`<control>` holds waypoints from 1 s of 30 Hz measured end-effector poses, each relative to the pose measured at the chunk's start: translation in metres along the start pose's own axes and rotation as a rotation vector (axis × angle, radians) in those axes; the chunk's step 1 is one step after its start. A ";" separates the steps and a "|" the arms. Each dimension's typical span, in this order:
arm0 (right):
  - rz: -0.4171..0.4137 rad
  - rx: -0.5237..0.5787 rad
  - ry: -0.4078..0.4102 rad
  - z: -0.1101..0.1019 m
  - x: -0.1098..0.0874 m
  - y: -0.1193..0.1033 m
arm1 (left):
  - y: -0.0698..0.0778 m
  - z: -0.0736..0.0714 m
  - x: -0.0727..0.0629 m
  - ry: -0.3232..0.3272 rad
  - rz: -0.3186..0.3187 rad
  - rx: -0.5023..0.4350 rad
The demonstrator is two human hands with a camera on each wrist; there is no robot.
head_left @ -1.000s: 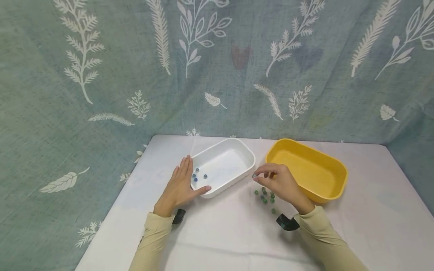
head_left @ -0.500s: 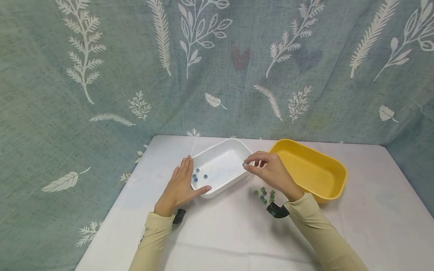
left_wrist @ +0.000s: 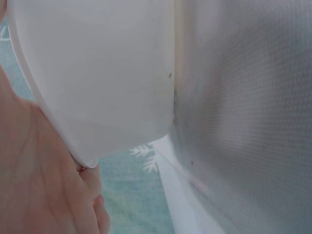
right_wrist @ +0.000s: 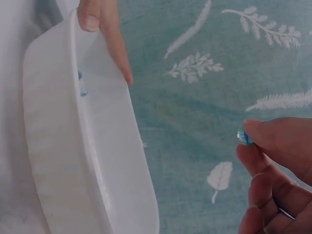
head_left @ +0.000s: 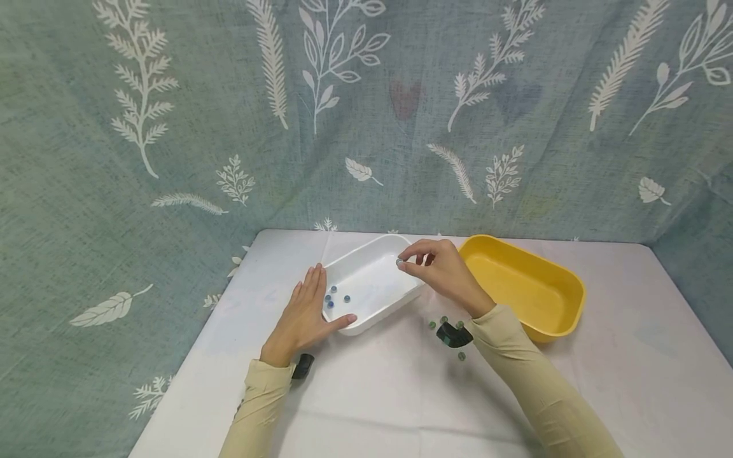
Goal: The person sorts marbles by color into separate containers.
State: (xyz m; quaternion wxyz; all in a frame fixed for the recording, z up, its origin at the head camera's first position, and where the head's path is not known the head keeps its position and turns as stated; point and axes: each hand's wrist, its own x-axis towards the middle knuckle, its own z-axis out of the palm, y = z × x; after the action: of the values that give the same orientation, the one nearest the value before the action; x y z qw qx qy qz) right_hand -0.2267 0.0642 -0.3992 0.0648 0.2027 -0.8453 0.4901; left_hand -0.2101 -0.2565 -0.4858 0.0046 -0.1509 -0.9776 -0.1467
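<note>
My right hand pinches a glass marble between thumb and index finger, clear with a blue swirl in the right wrist view. It hovers over the right end of the white tray. My left hand rests against the tray's left end, fingers straight along the rim and thumb over the near corner. In the left wrist view its palm lies against the tray's outer edge. Several blue marbles lie inside the tray by the left hand.
Right of the white tray stands a yellow tray, partly behind the right forearm. Several green marbles lie on the white tablecloth, some hidden by the right wrist's black camera. A leaf-patterned curtain hangs behind.
My right hand has moved left and away from me with the marble, from beside the loose marbles to over the white tray. My left hand has stayed in place.
</note>
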 end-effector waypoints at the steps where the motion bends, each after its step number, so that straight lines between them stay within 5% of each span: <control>1: 0.000 0.004 0.001 0.001 0.002 -0.001 | 0.000 0.000 0.000 0.001 0.001 -0.001; 30: 0.022 0.044 -0.099 0.047 0.059 -0.001 | 0.003 -0.002 -0.001 0.012 0.001 -0.011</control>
State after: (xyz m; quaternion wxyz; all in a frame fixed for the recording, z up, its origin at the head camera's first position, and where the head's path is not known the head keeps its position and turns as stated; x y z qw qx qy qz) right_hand -0.2761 0.0067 -0.4041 0.0131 0.2185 -0.8386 0.4989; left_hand -0.2084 -0.2543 -0.4835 0.0097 -0.1506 -0.9766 -0.1531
